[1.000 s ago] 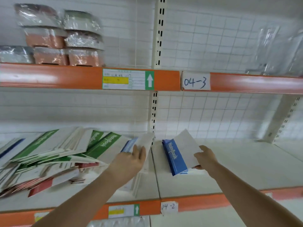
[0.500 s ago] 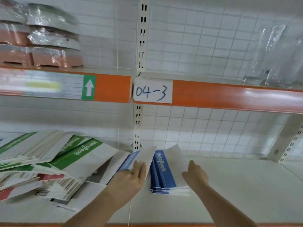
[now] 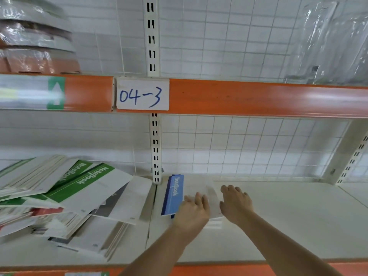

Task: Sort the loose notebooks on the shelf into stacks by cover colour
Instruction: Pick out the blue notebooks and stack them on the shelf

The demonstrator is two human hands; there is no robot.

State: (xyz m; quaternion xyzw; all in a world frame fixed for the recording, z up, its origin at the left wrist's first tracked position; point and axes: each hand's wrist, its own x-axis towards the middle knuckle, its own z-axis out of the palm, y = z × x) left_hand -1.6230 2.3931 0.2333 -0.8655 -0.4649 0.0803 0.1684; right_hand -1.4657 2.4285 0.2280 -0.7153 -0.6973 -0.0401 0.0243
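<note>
A small stack of blue-spined notebooks lies flat on the white shelf, just right of the slotted upright. My left hand rests palm-down on the stack's near part with fingers straight. At the stack's right edge my right hand lies flat, fingers spread. To the left a loose heap of notebooks spreads over the shelf: green-spined ones on top, a red one lower down, grey and white covers at the near side.
An orange beam with the label "04-3" runs overhead. Wrapped packs sit on the upper shelf at left, clear plastic sleeves at right. White wire grid backs the shelf. An orange front rail borders the near edge.
My left hand carried its blue notebook rightward and laid it down on the blue stack. My right hand shifted to the stack's right edge. The view moved closer.
</note>
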